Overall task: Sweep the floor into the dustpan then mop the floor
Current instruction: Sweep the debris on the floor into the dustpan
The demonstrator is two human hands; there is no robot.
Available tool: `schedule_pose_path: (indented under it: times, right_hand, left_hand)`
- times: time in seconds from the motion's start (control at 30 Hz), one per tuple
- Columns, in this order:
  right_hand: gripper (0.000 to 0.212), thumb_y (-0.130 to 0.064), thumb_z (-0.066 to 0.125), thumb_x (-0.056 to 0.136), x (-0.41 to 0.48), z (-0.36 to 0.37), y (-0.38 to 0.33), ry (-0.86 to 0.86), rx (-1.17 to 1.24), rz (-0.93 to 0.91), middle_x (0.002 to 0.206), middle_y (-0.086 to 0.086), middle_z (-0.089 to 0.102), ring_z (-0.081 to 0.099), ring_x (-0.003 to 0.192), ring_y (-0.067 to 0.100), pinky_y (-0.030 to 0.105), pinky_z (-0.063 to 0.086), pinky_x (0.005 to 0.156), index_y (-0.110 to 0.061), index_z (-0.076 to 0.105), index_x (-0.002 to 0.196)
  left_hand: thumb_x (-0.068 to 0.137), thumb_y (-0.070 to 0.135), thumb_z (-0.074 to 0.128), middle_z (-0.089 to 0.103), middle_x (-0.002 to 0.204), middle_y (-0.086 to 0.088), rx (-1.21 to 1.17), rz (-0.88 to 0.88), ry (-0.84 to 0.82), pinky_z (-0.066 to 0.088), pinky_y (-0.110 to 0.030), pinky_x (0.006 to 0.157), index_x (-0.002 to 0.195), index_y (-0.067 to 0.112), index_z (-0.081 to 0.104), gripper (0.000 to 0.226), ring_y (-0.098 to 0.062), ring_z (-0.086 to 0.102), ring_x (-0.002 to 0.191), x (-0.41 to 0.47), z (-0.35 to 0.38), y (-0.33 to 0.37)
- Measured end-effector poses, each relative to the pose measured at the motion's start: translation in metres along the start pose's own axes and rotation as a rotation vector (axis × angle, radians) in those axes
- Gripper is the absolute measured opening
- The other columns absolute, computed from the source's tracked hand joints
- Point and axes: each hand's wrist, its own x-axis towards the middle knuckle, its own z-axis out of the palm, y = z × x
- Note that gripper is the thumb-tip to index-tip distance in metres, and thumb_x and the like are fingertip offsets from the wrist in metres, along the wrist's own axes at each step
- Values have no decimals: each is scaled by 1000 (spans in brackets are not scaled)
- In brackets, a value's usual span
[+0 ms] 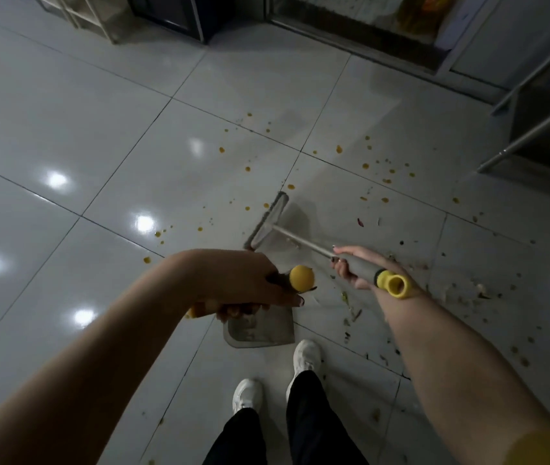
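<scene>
A: Dustpan (260, 332) sits lower centre, just by the shoes (307, 355); left hand (243, 280) is curled round its yellow-tipped handle (302, 278).
B: yep, and right hand (354, 268) is wrapped round the broom (268, 223), brush head mid-frame.

Place: kitchen or eatery work area, indoors, dimly lit.
Floor (65, 105): large glossy pale tiles, dark grout lines, ceiling lights reflected.
Spill: orange sauce-like drops (339, 149) scattered over several tiles.
Debris: food-like scraps (355, 313) and crumbs, right side.
Table (535, 133): steel rails and legs, right edge.
Cabinet (166, 11): dark unit, far wall.
Door (350, 11): glazed, metal-framed, beside the cabinet.
Rack (107, 30): pale open frame, top left.
</scene>
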Motion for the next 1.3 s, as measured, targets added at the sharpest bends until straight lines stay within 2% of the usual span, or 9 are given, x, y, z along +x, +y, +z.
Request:
schedule_pose_path:
  times: [0.1, 0.27, 0.37, 0.47, 0.6, 0.77, 0.93, 1.07, 1.3]
  right_hand:
    - [27, -24, 51, 96, 23, -2, -13, -18, 12, 17, 45, 5, 53, 52, 30, 9, 15, 44, 30, -5, 49, 77]
    - [27, -22, 49, 97, 26, -45, -25, 72, -11, 15, 41, 6, 51, 49, 27, 7, 13, 41, 28, -5, 47, 76]
    - [32, -23, 47, 99, 12, -80, -32, 123, -25, 10, 38, 5, 48, 45, 24, 7, 11, 38, 27, -6, 46, 72]
    - [30, -21, 48, 98, -2, -109, -38, 171, 16, -30, 38, 5, 48, 45, 24, 7, 11, 38, 27, -6, 47, 72]
    - [30, -21, 46, 99, -27, -151, -30, 218, 86, -33, 38, 6, 46, 44, 23, 8, 11, 37, 26, -6, 46, 73]
    - [29, -18, 46, 99, -61, -186, -10, 323, 167, -59, 35, 8, 46, 45, 22, 9, 12, 38, 25, -5, 45, 74]
    - [33, -22, 41, 102, -79, -191, 22, 329, 293, -33, 34, 8, 46, 46, 21, 10, 14, 38, 24, -2, 45, 77]
    - [33, -25, 43, 101, -90, -181, 46, 357, 351, -54, 34, 7, 47, 47, 21, 10, 14, 39, 24, -3, 47, 77]
    - [16, -17, 44, 100, -91, -138, 69, 351, 442, -233, 47, 6, 48, 46, 24, 7, 13, 40, 26, -7, 47, 88]
  left_hand:
    - [91, 42, 52, 43, 51, 4, -22, -14, 39, 39, -14, 39, 89, 8, 56, 34, -3, 39, 35, 14, -8, 22]
    - [91, 40, 52, 45, 47, 6, -12, -30, 75, 39, -13, 36, 76, 15, 53, 30, -1, 39, 31, 33, -23, 53]
    - [90, 41, 54, 46, 41, 8, -3, -33, 33, 39, -12, 35, 71, 19, 52, 30, -1, 40, 30, 41, -27, 70]
    - [90, 43, 53, 46, 53, 4, 63, -13, -17, 40, -14, 39, 72, 20, 52, 30, -4, 41, 39, 51, -24, 86]
    - [90, 44, 53, 46, 56, 2, 135, -11, -92, 40, -15, 41, 74, 19, 52, 30, -6, 41, 42, 58, -22, 100]
    - [91, 44, 52, 45, 54, 4, 242, 104, -184, 42, -17, 44, 70, 22, 49, 30, -6, 41, 42, 54, -27, 111]
    - [90, 50, 50, 45, 51, 6, 306, 170, -164, 43, -18, 44, 77, 14, 51, 38, -5, 41, 40, 47, -33, 108]
    - [89, 49, 51, 44, 45, 8, 316, 182, -183, 41, -17, 41, 71, 15, 49, 38, -6, 40, 38, 36, -43, 96]
    - [88, 51, 51, 43, 49, 4, 291, 179, -92, 39, -17, 40, 71, 13, 49, 42, -7, 39, 37, 23, -59, 77]
